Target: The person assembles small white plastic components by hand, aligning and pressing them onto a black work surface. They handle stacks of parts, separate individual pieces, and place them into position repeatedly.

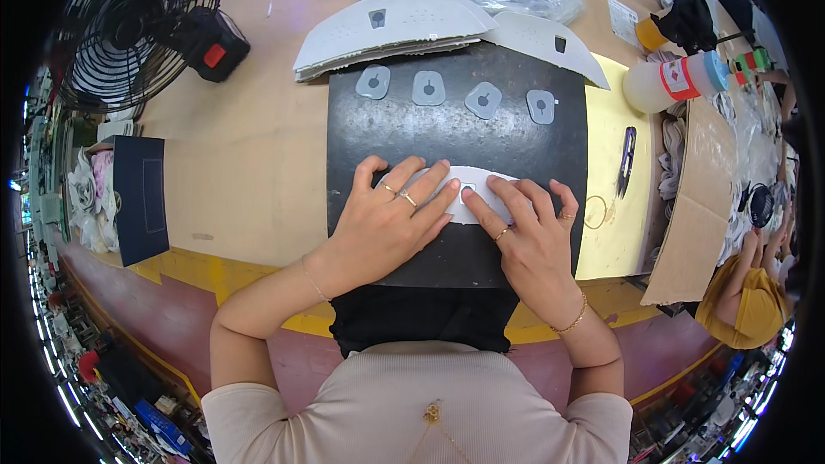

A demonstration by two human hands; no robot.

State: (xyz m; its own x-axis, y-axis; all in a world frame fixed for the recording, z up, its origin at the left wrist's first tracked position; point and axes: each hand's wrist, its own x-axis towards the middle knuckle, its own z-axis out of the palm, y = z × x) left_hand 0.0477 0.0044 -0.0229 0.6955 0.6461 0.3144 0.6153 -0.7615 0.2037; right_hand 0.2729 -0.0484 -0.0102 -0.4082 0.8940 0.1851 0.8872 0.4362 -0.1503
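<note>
Curved white panel (pixel 465 211) lies on the black mat (pixel 430 142) on the table (pixel 241 172), under both hands. The left hand (pixel 391 216) and right hand (pixel 534 241) sit apart, fingers spread across its two ends, the right thumb beside its small cutout. Four grey patches (pixel 428 88) lie beyond, before stacked panels (pixel 395 30).

Workshop, workbench (pixel 241 163), stacked panels (pixel 412 26), co-worker (pixel 746 301)

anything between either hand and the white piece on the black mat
Nothing visible: the left hand and right hand both have fingers on the white piece. The four grey patches lie farther up the black mat, apart from both hands.
</note>
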